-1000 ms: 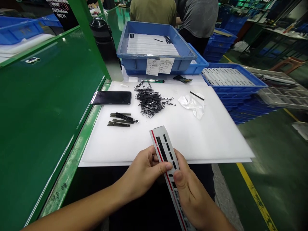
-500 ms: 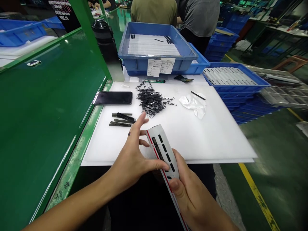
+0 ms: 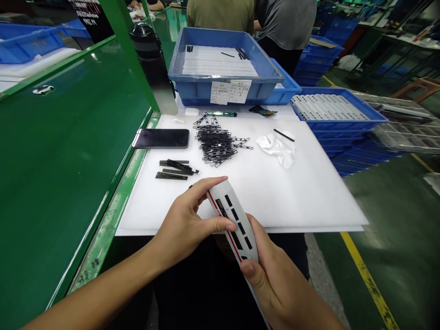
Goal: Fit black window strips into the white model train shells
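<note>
A long white model train car shell [image 3: 237, 208], with black windows and a red stripe along one side, is held at a tilt over the front edge of the white work board. My left hand [image 3: 190, 213] grips its upper end, the thumb pressing on the window side and a finger across the end. Lower down, my right hand [image 3: 271, 270] wraps round the shell with its thumb on top. Beyond the hands lies a heap of black window-frame strips [image 3: 216, 144]. Several dark flat strips [image 3: 175, 169] rest to its left.
A phone [image 3: 161, 138] and a bottle [image 3: 154, 68] are at left. A crumpled white cloth [image 3: 277, 149] with a thin black strip lies at right. Behind stand a blue bin [image 3: 192, 85] and stacked blue trays [image 3: 343, 123] of white shells. Two people [image 3: 220, 16] sit farther back.
My left forefinger has come down over the shell's upper end. The left thumb has shifted slightly up along the window side. My right hand keeps its hold.
</note>
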`<state>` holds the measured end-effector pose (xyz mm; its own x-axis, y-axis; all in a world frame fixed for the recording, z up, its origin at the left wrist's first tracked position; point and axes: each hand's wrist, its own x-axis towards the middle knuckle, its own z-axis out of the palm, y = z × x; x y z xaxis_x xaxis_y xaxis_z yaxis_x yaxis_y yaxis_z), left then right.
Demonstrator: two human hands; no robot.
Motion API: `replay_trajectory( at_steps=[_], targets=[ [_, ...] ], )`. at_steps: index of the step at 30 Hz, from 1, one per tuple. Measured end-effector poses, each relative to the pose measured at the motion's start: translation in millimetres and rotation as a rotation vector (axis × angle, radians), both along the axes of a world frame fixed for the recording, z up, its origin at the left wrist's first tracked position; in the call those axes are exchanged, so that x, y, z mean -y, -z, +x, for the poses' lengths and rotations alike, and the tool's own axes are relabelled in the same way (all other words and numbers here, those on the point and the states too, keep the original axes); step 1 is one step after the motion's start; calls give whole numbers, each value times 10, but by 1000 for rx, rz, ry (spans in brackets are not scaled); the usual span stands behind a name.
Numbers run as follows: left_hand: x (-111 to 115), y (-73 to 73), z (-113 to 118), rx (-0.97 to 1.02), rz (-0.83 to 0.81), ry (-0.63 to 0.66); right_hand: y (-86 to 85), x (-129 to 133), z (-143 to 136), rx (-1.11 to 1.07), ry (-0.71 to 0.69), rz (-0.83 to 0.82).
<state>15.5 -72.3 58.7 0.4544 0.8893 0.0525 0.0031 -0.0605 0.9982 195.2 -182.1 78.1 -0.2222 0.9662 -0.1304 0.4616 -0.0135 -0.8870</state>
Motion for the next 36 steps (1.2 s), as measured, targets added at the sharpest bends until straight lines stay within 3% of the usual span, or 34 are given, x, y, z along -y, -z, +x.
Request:
replay_trajectory(
  at_steps=[6,10,18,24,28,36],
  targets=[
    [-64,-12,9,6,-98,-5,16,-4,-1,7,5,-52],
    [-92,-27,9,-71,-46,-7,70,24,-25,-39,48,-85],
    [-42,11,47,61,-70,-244,71,16,-122,-289,288,-166],
    [73,-31,61,-47,-240,39,45,3,-129,-329,323,-165],
    [109,-41,98,-17,-336,156,110,26,-104,-280,303,-114],
    [78,-5,116,16,-438,208,192,78,-60,-163,349,-95]
  ],
)
